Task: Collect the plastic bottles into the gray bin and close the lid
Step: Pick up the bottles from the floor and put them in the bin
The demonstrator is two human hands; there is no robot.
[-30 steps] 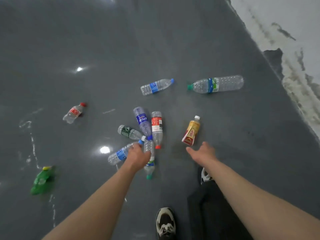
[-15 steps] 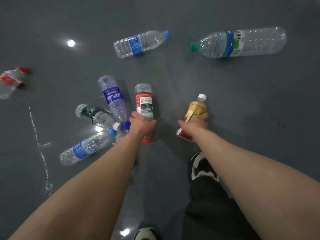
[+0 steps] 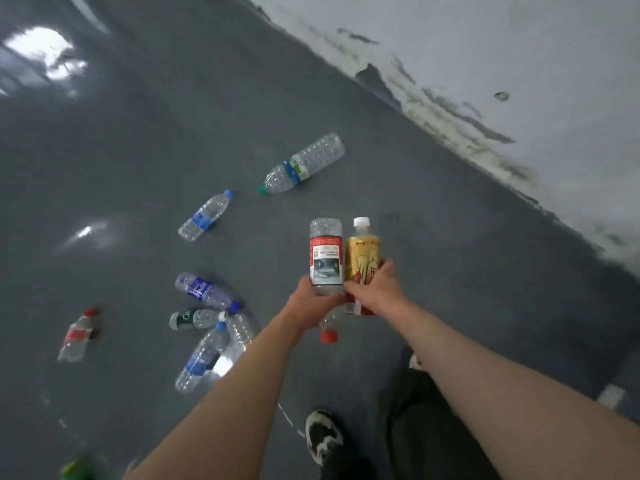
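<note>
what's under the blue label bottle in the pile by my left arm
The blue-label bottle lies partly across a clear bottle whose lower end is covered by it and by the left forearm. Below both, only gray floor shows.

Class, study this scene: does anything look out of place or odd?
Yes. Empty plastic bottles lie scattered on their sides on the gray floor, some piled together. The left hand holds its red-labelled bottle cap-down.

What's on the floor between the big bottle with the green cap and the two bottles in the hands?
Nothing. In the head view, only bare gray floor lies between the big bottle and the red-label bottle and yellow bottle.
</note>
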